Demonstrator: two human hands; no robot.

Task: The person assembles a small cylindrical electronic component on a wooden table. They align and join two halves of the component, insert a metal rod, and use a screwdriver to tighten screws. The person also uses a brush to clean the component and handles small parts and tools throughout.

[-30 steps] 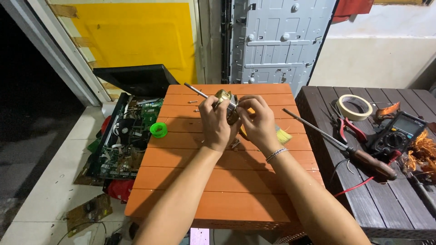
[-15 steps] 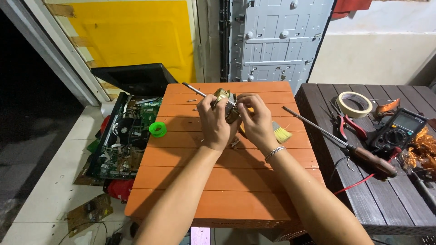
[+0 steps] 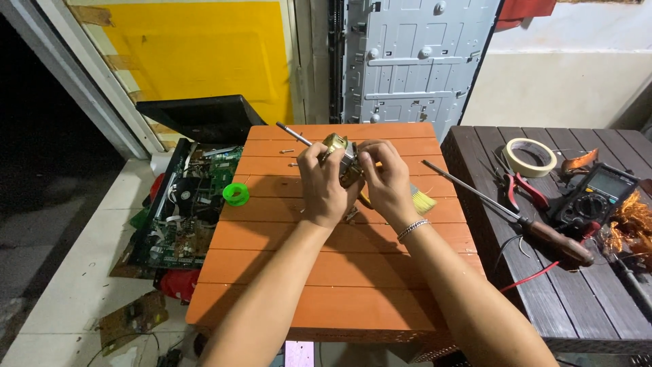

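1. Right now the person is holding a small brass-coloured motor (image 3: 337, 146) up above the far half of the orange slatted table (image 3: 339, 272), both hands closed around it from either side.
2. The left hand (image 3: 322, 183) is wrapping the near-left side of the motor, fingers curled over it, apparently steadying the body so it is not turning.
3. The right hand (image 3: 386, 178) is pinching at the motor's right face with fingertips together; what exactly they are gripping there is hidden behind the fingers.
4. Holding it raised and close to the middle of the view seems to be giving the person a clear look at the part while the fingers are working.
5. The metal shaft (image 3: 293, 133) is sticking out of the motor toward the far left, so the long axis is running diagonally, from near right up to far left, roughly level with the tabletop.
6. A yellow-bristled brush (image 3: 422, 200) is lying on the table just under the right hand, within easy reach.
7. A green ring (image 3: 236, 194) is sitting near the table's left edge, well apart from the hands.
8. On the dark table (image 3: 577, 299) to the right, a long screwdriver (image 3: 509, 212), a tape roll (image 3: 531, 156) and a multimeter (image 3: 594, 197) are lying untouched.
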